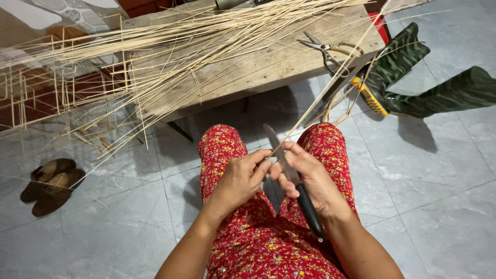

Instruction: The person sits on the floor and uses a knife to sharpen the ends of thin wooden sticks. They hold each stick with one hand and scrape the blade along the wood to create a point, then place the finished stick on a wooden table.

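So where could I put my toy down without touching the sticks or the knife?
The grey tiled floor to the right of the red flowered trousers, below the green camouflage boots, is bare. So is the floor between the brown sandals and the trousers. The wooden bench is crowded with thin pale bamboo strips and scissors.

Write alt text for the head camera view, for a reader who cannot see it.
Seen from above, a seated person in red floral trousers holds a black-handled knife in the right hand and pinches a thin bamboo strip against its blade with the left hand. Ahead, a low wooden bench carries a pile of similar strips and scissors; green boots lie on the grey tiled floor.
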